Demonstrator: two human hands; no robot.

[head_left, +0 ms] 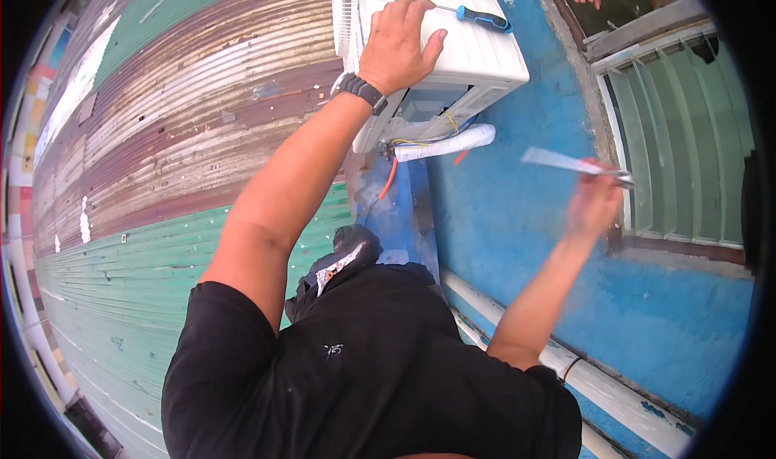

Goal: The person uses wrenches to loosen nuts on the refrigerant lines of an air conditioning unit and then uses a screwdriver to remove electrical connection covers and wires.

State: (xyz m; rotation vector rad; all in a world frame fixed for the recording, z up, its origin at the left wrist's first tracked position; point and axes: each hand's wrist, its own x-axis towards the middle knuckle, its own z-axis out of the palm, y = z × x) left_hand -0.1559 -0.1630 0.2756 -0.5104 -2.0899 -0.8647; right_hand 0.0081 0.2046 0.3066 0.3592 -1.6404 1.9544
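Blue wall (493,208) beside a white machine (477,59).
Left hand (402,47), half open, partly covers a screwdriver (483,18) atop the machine, grip unclear; right hand (596,204) is closed around a blurred pale tool (558,160).

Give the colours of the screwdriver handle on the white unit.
The screwdriver handle is blue and black; see the head view.

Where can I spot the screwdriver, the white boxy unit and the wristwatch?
Screwdriver (483,18): head view, on its blue-and-black handle.
White boxy unit (465,51): head view, on a bare part of its casing.
Wristwatch (363,91): head view, on its dark band.
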